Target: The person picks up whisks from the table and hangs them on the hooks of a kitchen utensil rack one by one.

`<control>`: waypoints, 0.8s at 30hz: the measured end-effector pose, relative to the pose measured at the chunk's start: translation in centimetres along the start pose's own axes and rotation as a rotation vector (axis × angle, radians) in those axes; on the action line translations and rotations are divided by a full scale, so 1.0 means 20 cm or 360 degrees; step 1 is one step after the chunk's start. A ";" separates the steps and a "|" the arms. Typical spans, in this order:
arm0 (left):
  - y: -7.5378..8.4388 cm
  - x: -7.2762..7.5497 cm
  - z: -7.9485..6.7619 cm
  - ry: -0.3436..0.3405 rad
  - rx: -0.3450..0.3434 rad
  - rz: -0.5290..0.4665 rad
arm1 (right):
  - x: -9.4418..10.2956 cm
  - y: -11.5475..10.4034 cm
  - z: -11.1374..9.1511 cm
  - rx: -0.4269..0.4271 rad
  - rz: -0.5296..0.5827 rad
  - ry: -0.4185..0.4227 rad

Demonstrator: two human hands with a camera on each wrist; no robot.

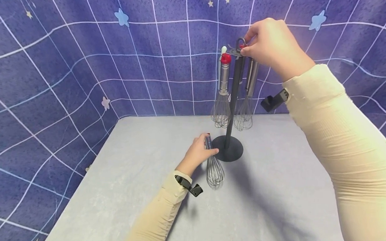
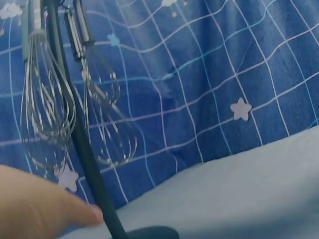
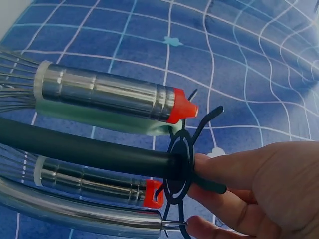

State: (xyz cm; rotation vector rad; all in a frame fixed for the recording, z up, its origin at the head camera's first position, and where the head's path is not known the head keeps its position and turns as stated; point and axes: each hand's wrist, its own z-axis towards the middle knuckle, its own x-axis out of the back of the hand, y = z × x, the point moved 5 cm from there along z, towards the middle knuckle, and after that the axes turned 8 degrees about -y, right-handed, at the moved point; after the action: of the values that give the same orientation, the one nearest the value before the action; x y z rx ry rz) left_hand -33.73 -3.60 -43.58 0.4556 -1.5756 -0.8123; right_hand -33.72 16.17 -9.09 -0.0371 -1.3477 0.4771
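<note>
My left hand holds a wire whisk by its metal handle, low over the table beside the stand's round base. The wire end points toward me. Up at the top, my right hand pinches the head of the dark utensil stand, its fingers around the hooks, as the right wrist view shows. From those hooks hang a red-tipped whisk, a second red-tipped whisk, a pale green handled utensil and a utensil with a shiny metal handle. The held whisk is out of the left wrist view.
The stand's round base rests on the pale grey table. Close behind the table hangs a blue curtain with grid lines and stars. A dark wrist mount sits on my left cuff.
</note>
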 end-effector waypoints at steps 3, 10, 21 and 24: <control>-0.05 -0.02 -0.01 -0.0057 0.0111 0.0098 | 0.00 0.01 0.01 0.0007 0.0026 -0.0046; -0.08 -0.06 -0.05 -0.0212 0.0323 0.0083 | -0.03 0.04 0.04 0.0038 0.0114 -0.0146; -0.13 -0.14 -0.04 -0.0322 0.0452 -0.0407 | -0.06 0.08 0.08 0.0204 0.0304 -0.0351; -0.14 -0.15 -0.04 -0.0295 0.0467 -0.0463 | -0.07 0.08 0.08 0.0218 0.0324 -0.0378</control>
State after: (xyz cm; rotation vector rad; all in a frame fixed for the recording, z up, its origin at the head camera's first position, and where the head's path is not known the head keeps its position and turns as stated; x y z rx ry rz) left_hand -32.88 -3.61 -47.74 0.8573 -1.8372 -0.8641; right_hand -35.95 16.68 -10.44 -0.0047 -1.5483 0.7637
